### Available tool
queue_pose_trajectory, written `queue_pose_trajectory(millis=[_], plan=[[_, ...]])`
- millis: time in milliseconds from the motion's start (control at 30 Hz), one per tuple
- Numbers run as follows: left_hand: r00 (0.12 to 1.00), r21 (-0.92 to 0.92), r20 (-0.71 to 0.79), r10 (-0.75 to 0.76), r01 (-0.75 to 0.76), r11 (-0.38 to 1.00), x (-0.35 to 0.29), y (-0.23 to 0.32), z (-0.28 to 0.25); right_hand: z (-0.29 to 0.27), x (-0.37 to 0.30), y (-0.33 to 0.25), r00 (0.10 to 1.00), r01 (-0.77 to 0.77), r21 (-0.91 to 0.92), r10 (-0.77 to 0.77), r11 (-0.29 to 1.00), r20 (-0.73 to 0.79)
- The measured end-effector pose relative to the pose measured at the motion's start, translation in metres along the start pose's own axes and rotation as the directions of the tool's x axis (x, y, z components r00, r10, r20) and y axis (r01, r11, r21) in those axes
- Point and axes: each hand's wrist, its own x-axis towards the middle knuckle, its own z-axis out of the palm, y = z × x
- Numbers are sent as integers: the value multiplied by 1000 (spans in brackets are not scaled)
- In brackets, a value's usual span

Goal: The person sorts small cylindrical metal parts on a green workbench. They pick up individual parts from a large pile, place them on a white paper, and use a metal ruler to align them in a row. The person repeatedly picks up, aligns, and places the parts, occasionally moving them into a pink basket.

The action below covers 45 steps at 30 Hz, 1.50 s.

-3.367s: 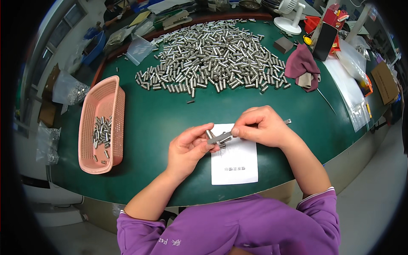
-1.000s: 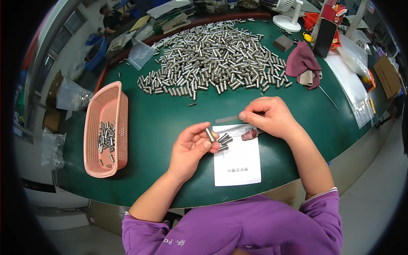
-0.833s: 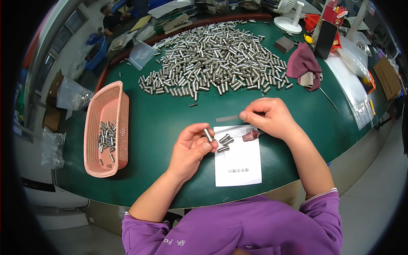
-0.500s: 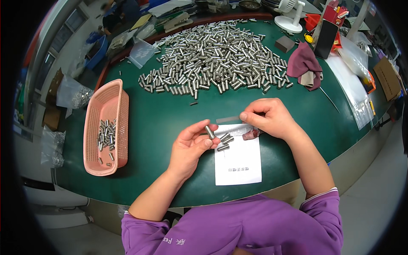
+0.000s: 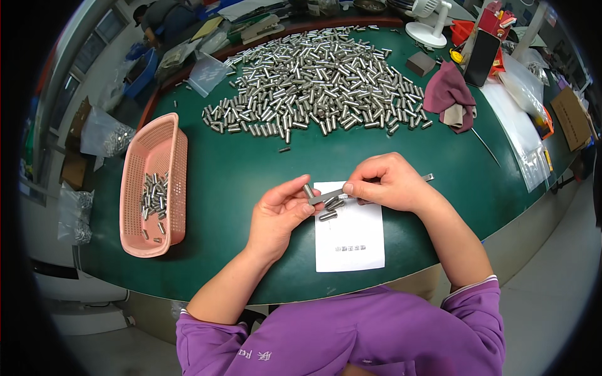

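My left hand pinches a short steel pin in its fingertips, above the left edge of a white paper sheet. In my closed right hand is a flat grey metal strip like a file. The strip's tip lies against the lower part of the pin, and its other end sticks out past my right hand. Several loose steel pins lie on the sheet beneath, or partly in the left fingers; the strip hides some of them.
A large heap of steel pins covers the back of the green table. To the left stands a pink plastic basket holding several pins. A maroon cloth and plastic bags lie at the right. Another person bends over at the far left.
The strip has come down from above the pin and now touches it. My right hand has shifted slightly left and down. A person at the far left has leaned further into view.
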Motion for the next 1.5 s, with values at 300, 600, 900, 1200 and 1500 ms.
queue_pose_trajectory(millis=[300,600,900,1200,1500], plan=[[997,50,24,-68,67,997,-2,-2,1,15,4,-5,979,198,-125,-203,972,-22],[989,-102,93,-112,121,987,1,-2,-3,12,1,-5,979,201,-142,-202,969,7],[987,-93,70,-147,154,984,0,2,4,9,0,-9,982,187,-169,-191,968,-8],[982,-130,113,-149,164,978,0,-2,-2,10,0,-1,948,305,-218,-318,927,-24],[988,-147,95,-124,137,980,-1,2,-2,-19,-3,1,999,19,-5,-19,1000,-40]])
